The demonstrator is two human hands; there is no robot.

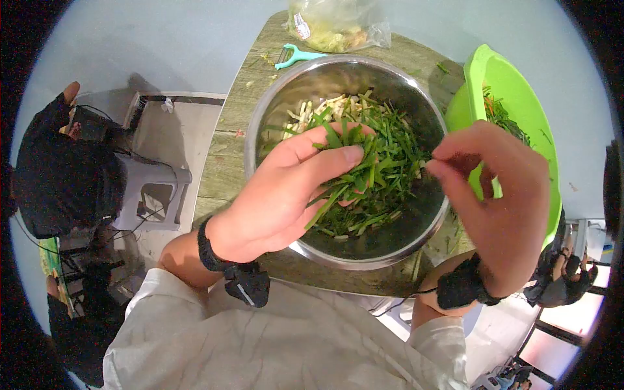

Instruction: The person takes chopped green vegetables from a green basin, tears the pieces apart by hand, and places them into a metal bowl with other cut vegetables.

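Note:
My left hand (279,182) is closed around a bunch of chopped green leaves (356,153), thumb on top, above a large stainless steel bowl (272,120). More cut greens (400,140) lie in the bowl, with pale cut strips (328,109) toward its far left side. At the bowl's right rim, my right hand (504,195) pinches thumb and forefinger together. A tiny whitish bit shows at those fingertips, too small to name. Black bands circle both wrists.
A bright green basin (465,107) with greens and orange shreds stands right of the bowl. Behind the bowl are a turquoise peeler (296,56) and a clear plastic bag (338,29) on the wooden table (224,159). A grey stool (156,188) and a person in dark clothes (65,175) are at left.

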